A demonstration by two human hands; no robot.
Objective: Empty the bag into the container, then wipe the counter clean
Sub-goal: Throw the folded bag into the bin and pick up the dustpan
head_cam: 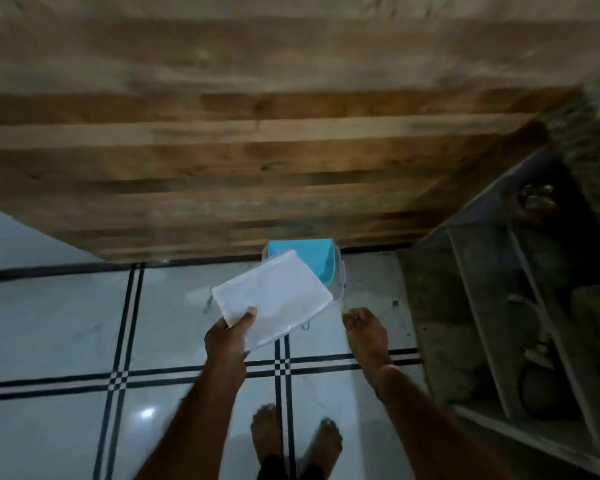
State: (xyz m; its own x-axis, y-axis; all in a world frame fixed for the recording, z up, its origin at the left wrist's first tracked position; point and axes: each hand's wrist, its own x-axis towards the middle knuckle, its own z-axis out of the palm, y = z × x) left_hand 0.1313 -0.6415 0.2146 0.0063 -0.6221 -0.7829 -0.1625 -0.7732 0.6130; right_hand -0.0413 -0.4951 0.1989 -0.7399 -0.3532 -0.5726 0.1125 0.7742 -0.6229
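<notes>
My left hand (227, 336) grips a flat white mesh zip bag (274, 297) by its near corner and holds it above the floor. Behind the bag, a clear plastic container (340, 271) with something turquoise (309, 252) inside stands on the floor at the counter's edge, partly hidden by the bag. My right hand (364, 336) hangs to the right of the bag with fingers loosely curled and nothing in it. The wooden counter top (257, 133) fills the upper half of the view.
A white tiled floor (56, 323) with black lines lies below. My bare feet (295, 441) stand near the bottom edge. At the right, an open shelf unit (520, 306) holds dim rounded objects and a cable.
</notes>
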